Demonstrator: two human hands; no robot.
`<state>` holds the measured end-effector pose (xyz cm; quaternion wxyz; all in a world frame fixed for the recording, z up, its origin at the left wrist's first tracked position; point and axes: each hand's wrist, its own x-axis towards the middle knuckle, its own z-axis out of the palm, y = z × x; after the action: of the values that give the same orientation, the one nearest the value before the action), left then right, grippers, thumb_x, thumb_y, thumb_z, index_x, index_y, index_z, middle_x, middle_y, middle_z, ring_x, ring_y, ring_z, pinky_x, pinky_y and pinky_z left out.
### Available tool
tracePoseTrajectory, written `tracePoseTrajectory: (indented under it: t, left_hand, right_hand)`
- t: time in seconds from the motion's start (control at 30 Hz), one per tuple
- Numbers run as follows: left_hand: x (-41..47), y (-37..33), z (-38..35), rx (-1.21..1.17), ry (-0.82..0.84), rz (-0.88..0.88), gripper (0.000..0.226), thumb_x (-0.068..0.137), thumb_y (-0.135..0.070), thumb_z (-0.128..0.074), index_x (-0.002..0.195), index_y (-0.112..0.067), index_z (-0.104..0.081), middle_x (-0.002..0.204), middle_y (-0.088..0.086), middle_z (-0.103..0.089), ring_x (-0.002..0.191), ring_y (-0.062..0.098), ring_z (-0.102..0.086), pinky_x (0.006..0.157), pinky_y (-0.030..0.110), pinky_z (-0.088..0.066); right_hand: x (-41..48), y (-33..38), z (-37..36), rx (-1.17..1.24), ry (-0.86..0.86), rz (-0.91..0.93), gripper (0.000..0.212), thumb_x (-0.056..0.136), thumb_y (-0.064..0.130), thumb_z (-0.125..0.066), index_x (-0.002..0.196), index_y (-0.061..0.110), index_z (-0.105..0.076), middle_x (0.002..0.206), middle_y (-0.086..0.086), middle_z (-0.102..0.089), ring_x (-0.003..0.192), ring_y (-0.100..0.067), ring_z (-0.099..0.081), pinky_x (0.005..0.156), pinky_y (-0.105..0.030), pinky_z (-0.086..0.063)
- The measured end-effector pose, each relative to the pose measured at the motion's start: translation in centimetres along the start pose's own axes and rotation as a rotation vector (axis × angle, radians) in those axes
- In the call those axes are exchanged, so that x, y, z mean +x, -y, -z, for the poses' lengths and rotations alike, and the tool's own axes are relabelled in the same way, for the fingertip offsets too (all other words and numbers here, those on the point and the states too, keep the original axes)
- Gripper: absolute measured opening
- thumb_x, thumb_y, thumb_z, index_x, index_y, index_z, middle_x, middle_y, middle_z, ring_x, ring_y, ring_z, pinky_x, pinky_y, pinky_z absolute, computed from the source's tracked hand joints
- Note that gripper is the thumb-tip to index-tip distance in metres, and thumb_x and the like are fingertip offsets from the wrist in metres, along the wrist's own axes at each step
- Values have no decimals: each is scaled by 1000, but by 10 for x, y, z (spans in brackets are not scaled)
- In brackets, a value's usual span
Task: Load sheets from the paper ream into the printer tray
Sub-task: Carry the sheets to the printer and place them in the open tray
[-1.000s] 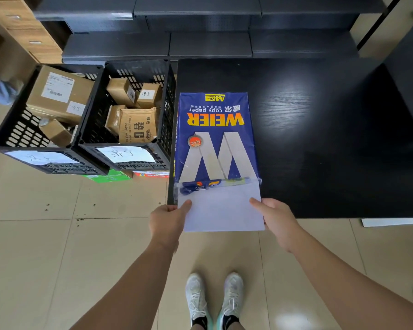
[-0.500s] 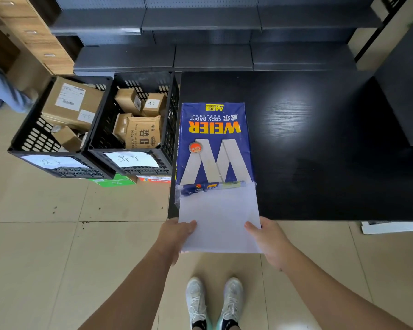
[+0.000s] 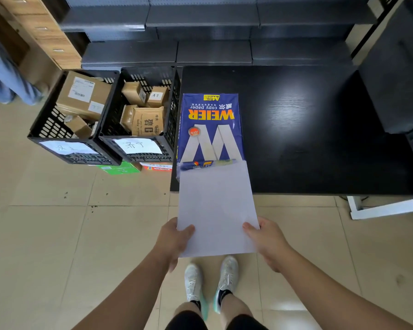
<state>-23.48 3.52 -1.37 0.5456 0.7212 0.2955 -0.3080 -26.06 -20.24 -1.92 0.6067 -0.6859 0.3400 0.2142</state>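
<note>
A blue paper ream (image 3: 211, 126) marked WEIER lies on the left part of a black table (image 3: 308, 129), its torn open end facing me. A stack of white sheets (image 3: 216, 208) sticks out of that end, past the table's front edge and over the floor. My left hand (image 3: 174, 241) grips the stack's near left corner, thumb on top. At the near right corner my right hand (image 3: 267, 241) holds it the same way. A dark printer (image 3: 401, 75) stands at the table's right end, partly cut off; its tray cannot be made out.
Two black crates (image 3: 138, 151) with cardboard parcels stand on the floor left of the table. Small coloured boxes (image 3: 122, 167) lie under them. Dark shelving (image 3: 200, 32) runs behind. Another person's leg (image 3: 3, 75) shows at the far left. A white frame (image 3: 379, 208) sits under the table's right side.
Both hands have drawn the white sheets toward me, so much more of the stack shows outside the ream's wrapper. The ream has stayed on the table.
</note>
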Motion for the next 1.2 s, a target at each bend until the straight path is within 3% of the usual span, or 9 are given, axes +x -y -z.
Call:
tracePoseTrajectory:
  t: [0.23, 0.4, 0.57, 0.67, 0.8, 0.9, 1.0, 1.1, 1.2]
  left_hand:
    - [-44, 2, 7, -31, 45, -10, 33, 88, -17, -63, 120, -10, -62, 116, 5, -70, 108, 31, -66, 99, 53, -53]
    - [-52, 31, 23, 58, 66, -112, 57, 66, -41, -66, 116, -15, -65, 115, 2, -73, 102, 30, -70, 92, 55, -57]
    - [-102, 30, 30, 86, 80, -198, 35, 74, -33, -61, 107, -23, -62, 113, 2, -71, 103, 29, -68, 93, 52, -56]
    - [-124, 25, 19, 63, 137, -243, 19, 90, -17, -61, 109, -20, -62, 112, 1, -70, 100, 26, -68, 83, 39, -57]
    - [-146, 5, -23, 150, 201, -360, 22, 95, -12, -56, 116, -14, -63, 108, 2, -69, 85, 15, -65, 63, 28, -50]
    - [-170, -15, -76, 237, 315, -456, 23, 96, -13, -54, 114, -22, -64, 106, -3, -71, 83, 12, -66, 59, 26, -50]
    - [-198, -30, -137, 309, 457, -509, 25, 98, -11, -52, 104, -31, -65, 99, -10, -72, 83, 11, -68, 64, 27, -56]
    - [-222, -35, -203, 407, 574, -542, 24, 98, -13, -53, 116, -21, -67, 106, -4, -74, 91, 14, -71, 66, 25, -55]
    - [-251, -32, -266, 483, 693, -589, 21, 99, -12, -53, 113, -17, -68, 102, -4, -75, 88, 14, -73, 65, 24, -58]
  right_hand:
    - [-41, -12, -3, 21, -17, 19, 13, 92, 13, -60, 95, 20, -72, 99, 0, -77, 92, -21, -73, 82, -35, -57]
    - [-87, -24, -12, 41, -59, 52, 16, 94, 13, -57, 93, 24, -69, 99, 3, -74, 88, -16, -70, 75, -31, -55]
    - [-136, -42, -20, 129, -124, 91, 17, 96, 13, -54, 105, 22, -66, 96, 10, -72, 85, -9, -68, 67, -25, -52]
    - [-166, -50, -12, 200, -209, 86, 18, 96, 16, -55, 109, 20, -65, 99, 8, -72, 89, -12, -69, 74, -31, -55]
    - [-200, -64, 22, 318, -346, 94, 21, 96, 21, -55, 114, 20, -67, 107, 5, -74, 97, -18, -71, 92, -43, -56]
    - [-229, -76, 64, 435, -466, 120, 16, 97, 22, -54, 107, 25, -65, 106, 7, -72, 96, -14, -69, 83, -35, -55]
    - [-256, -95, 112, 519, -593, 123, 19, 96, 25, -54, 110, 23, -66, 108, 6, -73, 97, -16, -70, 87, -38, -57]
    - [-282, -117, 158, 596, -740, 113, 22, 95, 23, -55, 113, 18, -65, 112, -1, -73, 100, -23, -70, 95, -48, -54]
    - [-307, -141, 200, 654, -870, 92, 18, 95, 19, -55, 111, 15, -63, 112, -8, -71, 100, -27, -69, 95, -51, -54]
